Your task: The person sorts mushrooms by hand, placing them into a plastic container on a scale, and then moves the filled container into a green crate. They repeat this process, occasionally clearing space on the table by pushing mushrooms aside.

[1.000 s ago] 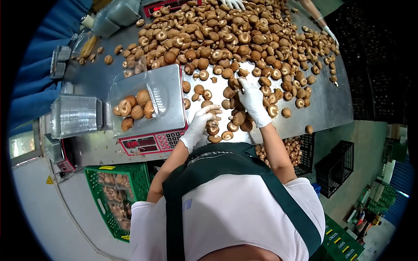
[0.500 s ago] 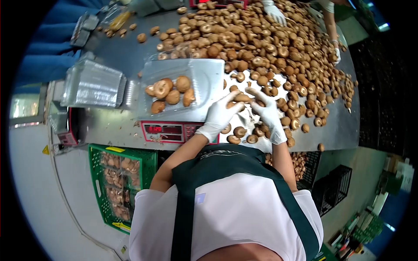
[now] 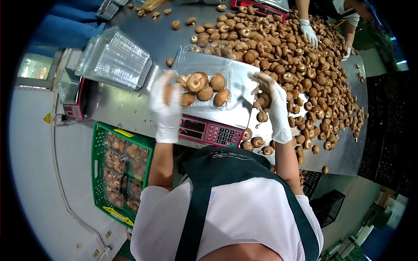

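My left hand [image 3: 166,111], gloved in white and blurred by motion, is at the left side of a clear plastic tray [image 3: 235,69]. Brown shows between its fingers, a mushroom [image 3: 167,93] in its grip. Several shiitake mushrooms [image 3: 204,93] lie inside the tray, which sits with its lid folded back on a digital scale [image 3: 213,134]. To the right of the scale, my gloved right hand [image 3: 278,108] curls around a shiitake mushroom [image 3: 264,100], cap toward the palm side. Loose mushrooms [image 3: 257,142] lie just below that hand.
A large mushroom pile [image 3: 300,65] covers the table's right side. Stacked empty trays [image 3: 115,56] stand at the left. A green crate [image 3: 96,174] with filled packs is below. Across the table, a co-worker's gloved hand [image 3: 309,34] touches the pile.
My hands were together over the loose mushrooms; now they are apart, each with a mushroom. The left has moved left to the tray. The whole view has shifted.
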The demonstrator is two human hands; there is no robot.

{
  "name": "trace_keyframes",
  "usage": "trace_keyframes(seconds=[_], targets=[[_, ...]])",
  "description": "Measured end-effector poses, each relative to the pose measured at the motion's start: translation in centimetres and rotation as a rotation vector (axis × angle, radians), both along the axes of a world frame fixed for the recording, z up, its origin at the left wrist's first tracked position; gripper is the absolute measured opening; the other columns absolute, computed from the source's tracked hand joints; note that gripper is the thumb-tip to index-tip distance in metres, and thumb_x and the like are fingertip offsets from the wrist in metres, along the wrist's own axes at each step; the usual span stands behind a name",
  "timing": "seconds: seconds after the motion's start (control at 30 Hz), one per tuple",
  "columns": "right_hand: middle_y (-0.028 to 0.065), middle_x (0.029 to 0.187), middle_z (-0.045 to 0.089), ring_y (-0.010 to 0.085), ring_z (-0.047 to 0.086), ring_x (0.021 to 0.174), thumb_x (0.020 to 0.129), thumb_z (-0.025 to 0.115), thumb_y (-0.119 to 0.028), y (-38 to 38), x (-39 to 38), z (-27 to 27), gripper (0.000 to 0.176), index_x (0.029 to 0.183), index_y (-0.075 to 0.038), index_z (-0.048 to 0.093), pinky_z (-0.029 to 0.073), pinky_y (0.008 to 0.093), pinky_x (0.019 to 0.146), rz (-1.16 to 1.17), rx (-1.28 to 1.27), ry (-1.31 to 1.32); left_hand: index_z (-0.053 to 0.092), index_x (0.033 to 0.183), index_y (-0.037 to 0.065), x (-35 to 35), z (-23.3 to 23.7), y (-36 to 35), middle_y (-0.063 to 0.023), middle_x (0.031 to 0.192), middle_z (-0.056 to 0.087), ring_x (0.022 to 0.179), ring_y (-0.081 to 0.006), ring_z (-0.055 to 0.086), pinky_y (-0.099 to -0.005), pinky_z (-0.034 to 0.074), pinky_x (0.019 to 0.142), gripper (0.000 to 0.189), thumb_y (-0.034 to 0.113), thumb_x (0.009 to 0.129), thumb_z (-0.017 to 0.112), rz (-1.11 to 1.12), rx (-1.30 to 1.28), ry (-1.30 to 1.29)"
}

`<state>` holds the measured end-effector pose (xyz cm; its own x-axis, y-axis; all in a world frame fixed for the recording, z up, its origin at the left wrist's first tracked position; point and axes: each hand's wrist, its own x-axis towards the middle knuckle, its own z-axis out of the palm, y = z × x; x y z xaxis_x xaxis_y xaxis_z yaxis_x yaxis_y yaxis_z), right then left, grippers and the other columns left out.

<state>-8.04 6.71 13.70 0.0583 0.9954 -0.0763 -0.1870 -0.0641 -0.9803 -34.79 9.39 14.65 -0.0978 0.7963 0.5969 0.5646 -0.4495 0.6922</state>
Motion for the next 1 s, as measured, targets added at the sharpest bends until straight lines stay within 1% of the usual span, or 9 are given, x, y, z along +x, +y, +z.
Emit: trace_keyframes(seconds=[0.1,0.17,0.33,0.57,0.67,0.77,0.87,0.93,1.0], targets=[[0.0128,0.113,0.060,0.0083,0.055,0.073,0.096,0.040,-0.035,2.9,-2.5,0.8,0.045,0.121,0.000,0.051,0.042,0.0170,0.056,0.087,0.079,0.058,0.058,0.109,-0.001,-1.9,-0.4,-0.2,-0.0077,0.107,0.059,0.082,-0.0129,0.055,-0.0257,0.047,0.073,0.024,0.013,0.092,0.048,0.064,-0.100,-0.481],[0.0058,0.105,0.063,0.0055,0.056,0.072,0.091,0.049,-0.017,3.8,-4.1,2.2,0.026,0.110,-0.002,0.059,0.044,0.0160,0.057,0.087,0.034,-0.187,0.057,0.110,-0.001,-2.2,-0.9,-0.3,-0.0068,0.107,0.058,0.079,-0.0107,0.053,-0.0240,0.046,0.070,0.026,0.015,0.093,0.046,0.063,-0.076,-0.444],[0.0014,0.107,0.061,0.0230,0.056,0.085,0.071,0.065,-0.011,5.9,-8.8,0.8,0.023,0.093,-0.010,0.065,0.050,0.0328,0.070,0.502,0.848,-1.110,0.057,0.111,0.000,-2.7,-1.7,0.1,-0.0047,0.103,0.059,0.074,-0.0073,0.052,-0.0199,0.044,0.064,0.030,0.022,0.095,0.045,0.062,-0.155,-0.510],[0.0104,0.113,0.057,0.0233,0.054,0.086,0.076,0.055,-0.015,6.6,-14.1,-3.0,0.021,0.092,-0.008,0.065,0.049,0.0331,0.063,0.540,1.091,-1.609,0.055,0.113,-0.001,-3.6,-1.1,0.6,-0.0039,0.095,0.058,0.071,-0.0057,0.050,-0.0179,0.043,0.061,0.035,0.028,0.096,0.042,0.033,-0.356,-0.771],[0.0097,0.114,0.056,0.0234,0.054,0.086,0.074,0.059,-0.017,7.0,-13.2,-2.4,0.023,0.094,-0.006,0.065,0.049,0.0327,0.062,0.577,1.080,-1.540,0.055,0.113,-0.001,-3.8,-1.3,0.2,-0.0045,0.097,0.058,0.072,-0.0061,0.051,-0.0181,0.043,0.062,0.036,0.028,0.096,0.042,0.035,-0.373,-0.772],[0.0135,0.095,0.062,0.0249,0.058,0.080,0.074,0.063,-0.022,6.4,-11.4,-0.2,0.034,0.104,-0.007,0.064,0.049,0.0336,0.069,0.499,0.866,-1.214,0.055,0.113,-0.002,-3.6,-2.1,0.0,-0.0068,0.102,0.059,0.072,-0.0056,0.051,-0.0173,0.043,0.062,0.037,0.028,0.096,0.042,-0.012,-0.345,-0.775],[0.0090,0.093,0.066,0.0140,0.061,0.085,0.078,0.068,-0.030,6.3,-9.8,1.4,0.043,0.113,-0.006,0.060,0.048,0.0259,0.077,0.353,-0.005,-0.394,0.056,0.111,-0.002,-2.0,-3.2,0.3,-0.0098,0.105,0.060,0.087,-0.0152,0.056,-0.0253,0.046,0.076,0.033,0.025,0.095,0.043,-0.056,-0.309,-0.576],[0.0077,0.100,0.063,0.0095,0.057,0.090,0.084,0.064,-0.028,7.0,-9.1,0.2,0.042,0.115,0.000,0.057,0.046,0.0236,0.079,0.245,-0.088,-0.094,0.058,0.108,-0.002,-0.6,-2.7,0.4,-0.0134,0.110,0.059,0.105,-0.0253,0.055,-0.0331,0.041,0.092,0.028,0.018,0.092,0.048,-0.140,-0.210,-0.200],[0.0074,0.108,0.060,0.0111,0.054,0.098,0.088,0.059,-0.023,7.6,-8.7,-0.6,0.037,0.115,0.003,0.055,0.044,0.0242,0.084,0.225,-0.130,0.242,0.060,0.105,-0.001,0.2,-2.8,0.5,-0.0148,0.111,0.058,0.104,-0.0285,0.056,-0.0346,0.042,0.091,0.025,0.016,0.090,0.052,-0.158,-0.168,-0.115]])
